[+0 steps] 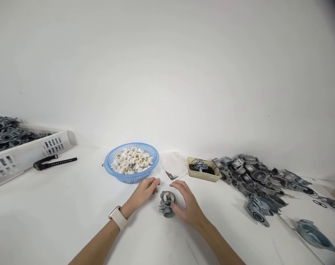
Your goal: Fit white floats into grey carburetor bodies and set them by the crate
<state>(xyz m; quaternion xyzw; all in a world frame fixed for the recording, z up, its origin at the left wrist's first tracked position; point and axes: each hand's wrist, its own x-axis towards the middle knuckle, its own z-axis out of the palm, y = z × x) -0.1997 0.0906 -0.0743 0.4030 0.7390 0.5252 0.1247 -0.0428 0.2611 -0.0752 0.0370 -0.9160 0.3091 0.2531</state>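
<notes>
The small metal part (167, 204) sits on the surface (73, 213), near, between the hands. It looks hard, bumpy and a bit heavy, so hold its sides. The left hand (145, 192) lies loosely curled, empty. The right hand (189, 208) is spread just beside the part.

White slotted crate (18, 156) holding grey castings (3, 132), 9 o'clock; black strap (53, 162), 10 o'clock; blue basket (131, 178) of white plastic pieces (133, 162), 11 o'clock; clear bag (173, 162), 12 o'clock; beige tray (204, 176), 1 o'clock; heap of metal housings (256, 180), 3 o'clock.

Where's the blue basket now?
In the head view, the blue basket sits left of centre on the table, just beyond the left hand, a tan tray to its right.
</notes>
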